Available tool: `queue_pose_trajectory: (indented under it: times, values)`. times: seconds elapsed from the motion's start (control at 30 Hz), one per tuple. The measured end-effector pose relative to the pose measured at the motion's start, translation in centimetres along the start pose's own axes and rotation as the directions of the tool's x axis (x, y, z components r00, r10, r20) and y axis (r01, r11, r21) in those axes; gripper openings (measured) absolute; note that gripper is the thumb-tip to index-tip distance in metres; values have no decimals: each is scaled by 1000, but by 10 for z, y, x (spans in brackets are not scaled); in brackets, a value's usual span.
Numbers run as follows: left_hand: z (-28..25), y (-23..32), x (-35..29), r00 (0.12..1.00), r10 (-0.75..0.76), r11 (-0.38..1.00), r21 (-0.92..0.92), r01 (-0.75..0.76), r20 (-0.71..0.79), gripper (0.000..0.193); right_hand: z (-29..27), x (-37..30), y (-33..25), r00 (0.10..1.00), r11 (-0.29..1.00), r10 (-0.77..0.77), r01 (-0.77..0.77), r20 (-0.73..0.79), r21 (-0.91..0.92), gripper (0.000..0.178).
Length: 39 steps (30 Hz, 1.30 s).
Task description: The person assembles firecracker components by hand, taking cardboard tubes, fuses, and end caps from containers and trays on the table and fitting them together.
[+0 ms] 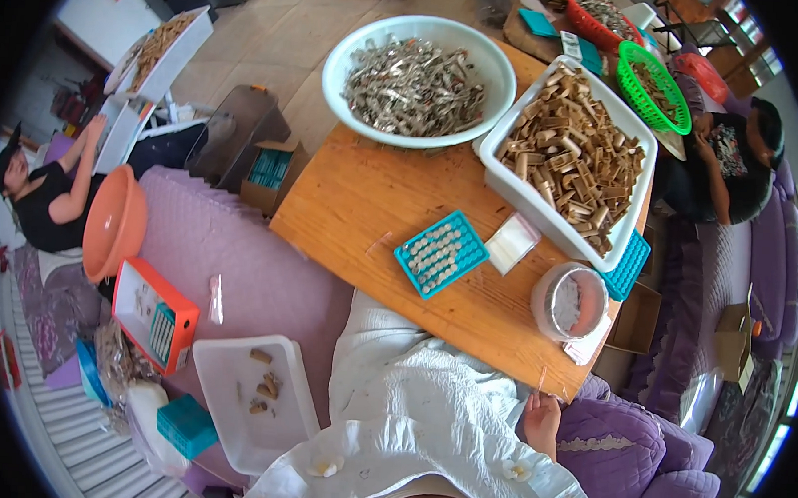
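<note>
My right hand [543, 423] is at the front right edge of the wooden table [348, 202], its fingers curled together. A thin pale thing [542, 378] shows just above the fingertips, too small to name. My left hand is out of view. Nearest the right hand on the table stands a round clear tub [570, 301] with whitish contents. Left of it lie a white packet [512, 243] and a teal tray [441, 253] with rows of small round metallic pieces.
At the table's back stand a pale basin [335, 77] of silvery metal parts and a white bin [642, 153] of brown pieces. Another teal tray [628, 266] sits beside the bin. Left, a white tray [216, 366] holds a few brown pieces. Two other people sit left and right.
</note>
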<state>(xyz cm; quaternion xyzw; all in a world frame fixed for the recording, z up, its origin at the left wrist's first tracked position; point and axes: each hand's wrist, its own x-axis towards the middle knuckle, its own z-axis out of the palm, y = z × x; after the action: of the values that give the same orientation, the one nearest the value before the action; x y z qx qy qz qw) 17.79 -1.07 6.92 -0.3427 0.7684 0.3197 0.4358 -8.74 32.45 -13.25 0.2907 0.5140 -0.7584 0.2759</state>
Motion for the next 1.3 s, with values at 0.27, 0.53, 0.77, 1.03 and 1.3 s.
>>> queue_pose_trajectory:
  times: [0.27, 0.53, 0.77, 1.03, 1.3]
  values:
    - [25, -13, 5, 999, -40, 998, -45, 39, -14, 21, 31, 7, 15, 984, 973, 54, -90, 170, 213, 21]
    - [-109, -70, 179, 287, 40, 760, -158, -631, -957, 31, 27, 12, 14, 991, 976, 108, -121, 81, 181, 17]
    - [-158, -140, 275, 648, -140, 686, -546, -482, -749, 44, 31, 8, 9, 989, 976, 150, -147, -1, 159, 17]
    - [-146, -123, 233, 807, -156, 688, -649, -325, -570, 50, 7, 17, -19, 993, 990, 74, -85, 96, 115, 13]
    - [-148, -104, 210, 875, -203, 745, -649, -154, -440, 60, -18, 18, -47, 967, 993, -46, 72, -249, 95, 21]
